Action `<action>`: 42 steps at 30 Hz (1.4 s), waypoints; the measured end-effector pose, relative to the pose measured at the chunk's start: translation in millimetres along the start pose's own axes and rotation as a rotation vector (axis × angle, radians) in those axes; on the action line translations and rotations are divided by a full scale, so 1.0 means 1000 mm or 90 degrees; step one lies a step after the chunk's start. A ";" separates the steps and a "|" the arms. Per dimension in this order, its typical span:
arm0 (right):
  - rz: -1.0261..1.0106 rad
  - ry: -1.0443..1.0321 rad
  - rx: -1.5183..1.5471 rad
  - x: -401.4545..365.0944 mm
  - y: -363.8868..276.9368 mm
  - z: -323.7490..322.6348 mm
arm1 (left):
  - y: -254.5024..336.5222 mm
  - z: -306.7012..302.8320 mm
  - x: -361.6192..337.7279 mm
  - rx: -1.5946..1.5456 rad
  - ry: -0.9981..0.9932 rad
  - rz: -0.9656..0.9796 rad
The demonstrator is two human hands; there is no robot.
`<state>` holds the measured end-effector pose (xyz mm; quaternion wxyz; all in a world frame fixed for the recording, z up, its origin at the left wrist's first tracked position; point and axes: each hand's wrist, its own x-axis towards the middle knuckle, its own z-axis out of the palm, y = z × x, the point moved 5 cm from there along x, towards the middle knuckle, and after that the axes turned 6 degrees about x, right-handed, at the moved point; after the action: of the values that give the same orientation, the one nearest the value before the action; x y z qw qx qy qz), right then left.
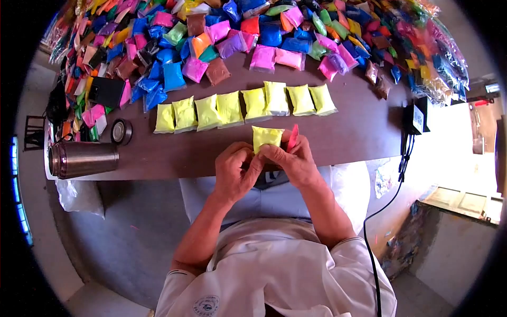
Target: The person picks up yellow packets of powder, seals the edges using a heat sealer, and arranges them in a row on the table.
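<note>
Both my hands hold one small yellow powder packet (266, 137) just above the near edge of the brown table (348, 132). My left hand (235, 171) pinches its lower left corner. My right hand (293, 158) grips its lower right side and also has a thin pink strip (292, 138) sticking up between the fingers. Beyond the packet, a row of several yellow packets (243, 108) lies side by side across the middle of the table.
A big heap of coloured packets (253, 37) fills the far side of the table. A steel flask (82, 158) lies at the left edge, with a tape roll (121, 131) beside it. A black box with a cable (414, 119) sits at the right edge.
</note>
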<state>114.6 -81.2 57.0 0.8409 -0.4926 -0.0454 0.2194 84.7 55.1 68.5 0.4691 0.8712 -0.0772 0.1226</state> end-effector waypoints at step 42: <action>-0.054 0.135 -0.023 -0.001 -0.001 0.003 | -0.003 -0.002 0.000 -0.109 -0.052 -0.050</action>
<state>113.0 -79.5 59.6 0.8407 -0.5255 0.0193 0.1291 85.3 58.2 67.0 0.5431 0.8343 -0.0721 0.0616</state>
